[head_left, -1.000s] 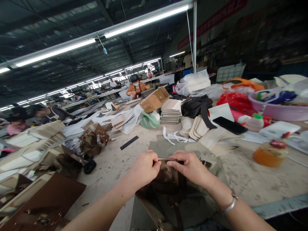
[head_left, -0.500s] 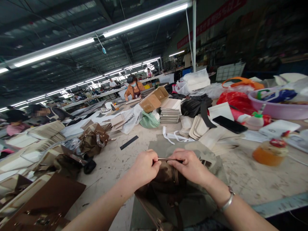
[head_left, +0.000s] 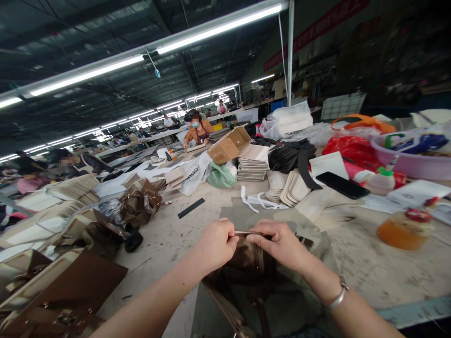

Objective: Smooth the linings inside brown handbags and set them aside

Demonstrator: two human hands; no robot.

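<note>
- Presently in hand: brown bag (head_left: 251, 264), lying on a grey-green cloth (head_left: 246, 213) at the near edge of the table (head_left: 369, 267), straight ahead of the body and partly covered by both hands.
- Left hand (head_left: 215, 244): curled almost closed, thumb and forefinger pinched on the left end of a thin strip (head_left: 243, 233) running along the bag's top edge.
- Right hand (head_left: 282, 244): curled likewise, fingertips pinched on the right end of the same strip; metal bracelet (head_left: 335, 298) on the wrist.
- Stage, as a judgement from the lie of things: body of the bag apparently made up already; top edge being handled and not visibly finished; extent of edge left to do hidden by the hands.
- Look of the bag: dark brown, glossy, soft and slumped, folds catching the light; pale line of trim down the front; dark strap trailing toward the body; lower part cut off by the frame.
- Nearby: second bag (head_left: 140, 203) of like colour to the left, well apart; flat brown panel (head_left: 70, 293) with metal fittings at near left; stacks of pale cut pieces (head_left: 252, 163) farther back; black phone (head_left: 342, 184) and orange jar (head_left: 401, 230) to the right.
</note>
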